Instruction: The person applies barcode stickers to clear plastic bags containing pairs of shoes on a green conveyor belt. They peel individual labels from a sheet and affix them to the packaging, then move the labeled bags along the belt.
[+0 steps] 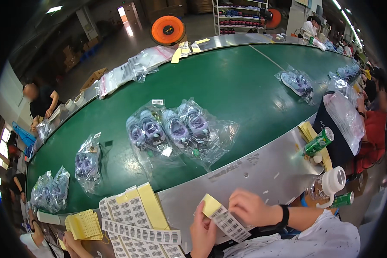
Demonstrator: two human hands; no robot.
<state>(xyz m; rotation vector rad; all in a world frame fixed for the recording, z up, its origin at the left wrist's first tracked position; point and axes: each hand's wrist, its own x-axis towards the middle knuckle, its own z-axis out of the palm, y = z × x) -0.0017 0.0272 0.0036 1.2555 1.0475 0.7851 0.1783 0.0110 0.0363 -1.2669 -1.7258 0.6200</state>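
Observation:
My left hand (203,234) grips a strip of barcode stickers (231,224) with a bare yellow backing end, thumb on top, over the metal ledge. Close to the strip's right edge is my right hand (253,209), its fingers curled into a pinch; anything between the fingertips is too small to make out. More barcode sticker sheets (131,215) lie overlapping to the left of my left hand, with a yellow backing sheet (152,207) among them. Beyond the ledge, clear bags with pale blue shoes (147,129) and more bagged shoes (187,127) rest side by side on the green conveyor belt (228,81).
More bagged shoes (87,165) sit on the belt's left, others (296,84) on its far right. A green can (319,142) and a white-lidded bottle (331,182) stand right of me. A co-worker's hands (71,243) are at lower left near yellow tags (84,224).

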